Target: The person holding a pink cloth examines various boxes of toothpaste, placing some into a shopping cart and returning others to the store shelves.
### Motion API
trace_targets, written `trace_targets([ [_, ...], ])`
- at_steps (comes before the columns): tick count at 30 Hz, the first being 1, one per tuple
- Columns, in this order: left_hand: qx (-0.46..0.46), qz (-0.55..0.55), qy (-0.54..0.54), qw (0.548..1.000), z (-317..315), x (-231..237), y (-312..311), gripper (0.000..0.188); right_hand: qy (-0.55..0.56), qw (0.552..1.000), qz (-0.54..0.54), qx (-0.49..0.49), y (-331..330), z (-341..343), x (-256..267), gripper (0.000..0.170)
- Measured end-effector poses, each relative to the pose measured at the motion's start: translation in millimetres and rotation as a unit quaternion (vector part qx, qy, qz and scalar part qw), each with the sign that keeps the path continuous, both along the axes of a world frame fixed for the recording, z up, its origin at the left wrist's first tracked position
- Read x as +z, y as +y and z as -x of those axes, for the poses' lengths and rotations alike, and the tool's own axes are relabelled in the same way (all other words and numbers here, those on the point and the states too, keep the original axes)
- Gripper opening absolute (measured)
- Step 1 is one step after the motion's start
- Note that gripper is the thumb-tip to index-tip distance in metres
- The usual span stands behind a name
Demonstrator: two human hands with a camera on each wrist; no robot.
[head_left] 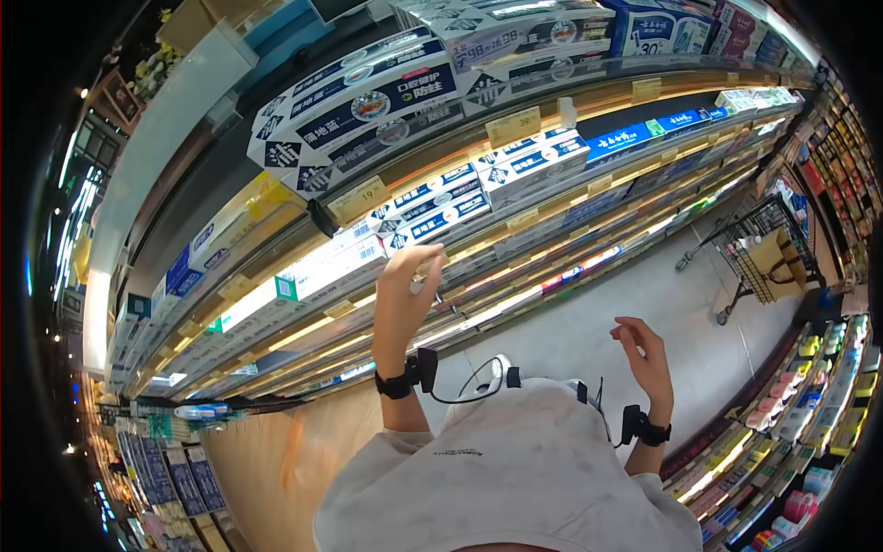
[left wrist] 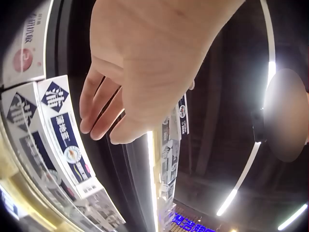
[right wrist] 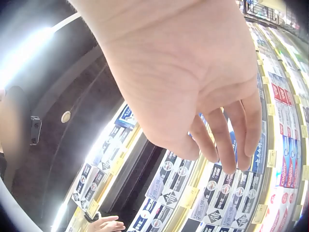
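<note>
My left hand (head_left: 402, 299) is raised in front of the shelves, its fingers loosely bent and holding nothing. Beyond its fingertips in the head view are white and navy toothpaste boxes (head_left: 432, 221). The left wrist view has the fingers (left wrist: 100, 108) hanging relaxed beside a navy-labelled box (left wrist: 70, 150) on a shelf. My right hand (head_left: 651, 363) is lifted off to the right, over the aisle, with nothing in it. In the right wrist view its fingers (right wrist: 223, 140) are slightly bent and overlap rows of toothpaste boxes (right wrist: 212, 198) behind.
Large stacked boxes (head_left: 368, 110) stand on the upper shelf, with price tags (head_left: 513, 126) along its edge. A shopping cart (head_left: 768, 239) with a brown bag stands in the aisle (head_left: 589, 294). Another stocked shelf (head_left: 782, 405) runs along the lower right.
</note>
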State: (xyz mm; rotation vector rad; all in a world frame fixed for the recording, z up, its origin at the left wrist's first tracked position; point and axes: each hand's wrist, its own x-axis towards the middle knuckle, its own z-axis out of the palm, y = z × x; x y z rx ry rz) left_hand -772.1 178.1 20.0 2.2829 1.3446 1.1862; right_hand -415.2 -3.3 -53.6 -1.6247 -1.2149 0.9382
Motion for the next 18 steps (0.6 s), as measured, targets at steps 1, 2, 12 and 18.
trace_targets([
  [1,-0.02,-0.034,0.004,0.999,-5,-4,-2,0.026,0.002,1.0,-0.002,0.002,-2,-6,0,0.024],
  [2,0.05,-0.011,0.042,0.998,-11,-6,-4,0.032,0.004,1.0,-0.004,0.005,-5,-13,1,0.024],
  [12,0.078,-0.061,0.255,0.962,-60,-7,53,0.061,0.017,1.0,0.004,0.014,-36,-73,-9,0.026],
  [18,0.094,-0.08,0.279,0.952,-70,-23,53,0.064,0.044,0.999,-0.016,-0.006,-52,-94,-17,0.026],
])
